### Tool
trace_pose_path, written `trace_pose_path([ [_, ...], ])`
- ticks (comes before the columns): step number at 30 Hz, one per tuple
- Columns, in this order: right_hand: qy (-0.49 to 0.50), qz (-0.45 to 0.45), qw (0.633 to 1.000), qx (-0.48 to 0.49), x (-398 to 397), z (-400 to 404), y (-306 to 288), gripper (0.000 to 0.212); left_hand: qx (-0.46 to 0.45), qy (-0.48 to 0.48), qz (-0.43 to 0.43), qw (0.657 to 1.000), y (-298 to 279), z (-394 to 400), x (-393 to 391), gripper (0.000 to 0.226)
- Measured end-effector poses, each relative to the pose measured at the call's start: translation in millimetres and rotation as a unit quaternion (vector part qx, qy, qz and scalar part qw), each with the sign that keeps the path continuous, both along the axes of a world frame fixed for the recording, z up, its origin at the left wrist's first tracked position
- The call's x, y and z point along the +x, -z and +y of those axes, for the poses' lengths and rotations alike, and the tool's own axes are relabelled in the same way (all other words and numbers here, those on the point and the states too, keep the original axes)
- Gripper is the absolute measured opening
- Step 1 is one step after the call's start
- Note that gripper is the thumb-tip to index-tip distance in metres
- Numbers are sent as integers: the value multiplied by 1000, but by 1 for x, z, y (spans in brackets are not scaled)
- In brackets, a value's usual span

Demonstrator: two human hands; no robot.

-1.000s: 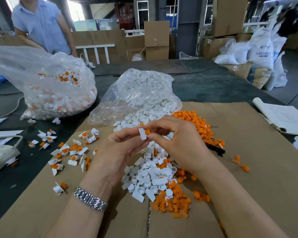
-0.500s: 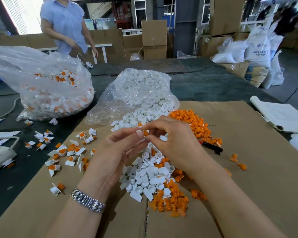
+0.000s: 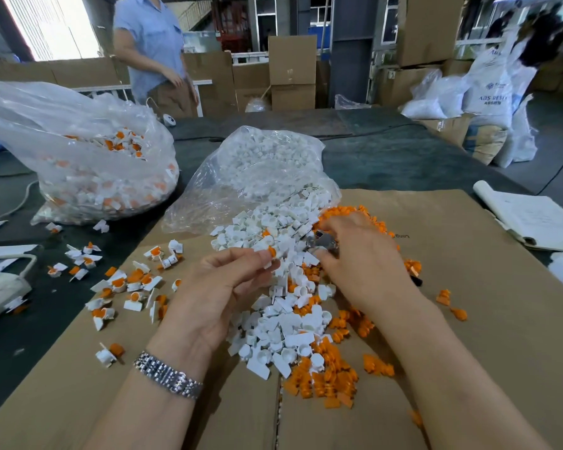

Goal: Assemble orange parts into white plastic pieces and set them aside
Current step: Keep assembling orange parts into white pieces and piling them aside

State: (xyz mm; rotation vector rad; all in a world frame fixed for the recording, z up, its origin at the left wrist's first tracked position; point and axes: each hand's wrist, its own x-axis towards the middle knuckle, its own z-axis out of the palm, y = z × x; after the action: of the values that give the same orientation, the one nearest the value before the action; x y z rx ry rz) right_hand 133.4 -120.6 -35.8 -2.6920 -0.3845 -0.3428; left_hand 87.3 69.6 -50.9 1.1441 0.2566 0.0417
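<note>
Warehouse cardboard sheet (image 3: 468,319) holds big loose piles of white pieces (image 3: 283,329) and orange parts (image 3: 325,381), many still unassembled; left hand (image 3: 215,293) pinches one assembled piece (image 3: 268,254), right hand (image 3: 361,264) reaches into the pile, grip unclear, finished ones (image 3: 124,287) lying left.

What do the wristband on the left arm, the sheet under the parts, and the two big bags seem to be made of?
The wristband looks like polished metal: silver links with bright glints. The sheet appears to be brown corrugated cardboard, matte, with a seam running toward the viewer. Both the bag of white pieces and the bag of assembled pieces seem to be thin clear plastic film: see-through, wrinkled and shiny.
</note>
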Motion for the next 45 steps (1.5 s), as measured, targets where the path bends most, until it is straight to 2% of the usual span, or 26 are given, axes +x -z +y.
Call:
trace_pose_path([
  [2, 96, 84, 987, -97, 2, -8, 2, 53, 10, 2, -1, 1000, -1, 1, -1, 21],
  [4, 111, 145, 975, -129, 2, -9, 4, 63, 23, 3, -1, 1000, -1, 1, -1, 14],
  [6, 104, 144, 972, -154, 1, -8, 5, 61, 24, 9, 2, 1000, -2, 0, -2, 8],
  [10, 94, 123, 978, -137, 1, -7, 2, 45, 15, 16, 5, 1000, -4, 0, -3, 6],
  [14, 85, 92, 990, -60, -4, -7, -5, 32, 8, 6, -5, 1000, -7, -1, -5, 8],
  [17, 42, 95, 995, -13, -9, -10, -19, 25, 11, 1, -27, 1000, -8, 0, -6, 21],
  [20, -69, 188, 979, 23, -17, -13, -38, 34, 10, -1, -50, 999, -8, 1, -6, 19],
  [23, -139, 249, 958, 7, -25, -6, -45, 37, 10, 0, -71, 997, -8, 2, -6, 14],
  [30, -154, 248, 956, -9, -29, 4, -45, 41, 11, -3, -84, 996, -6, 4, -4, 11],
  [39, -164, 247, 955, -4, -33, 11, -39, 31, 42, -13, -79, 996, -5, 2, -3, 3],
  [45, -145, 183, 972, 2, -37, 22, -27, 34, 40, -29, -67, 997, -4, 2, -4, 2],
])
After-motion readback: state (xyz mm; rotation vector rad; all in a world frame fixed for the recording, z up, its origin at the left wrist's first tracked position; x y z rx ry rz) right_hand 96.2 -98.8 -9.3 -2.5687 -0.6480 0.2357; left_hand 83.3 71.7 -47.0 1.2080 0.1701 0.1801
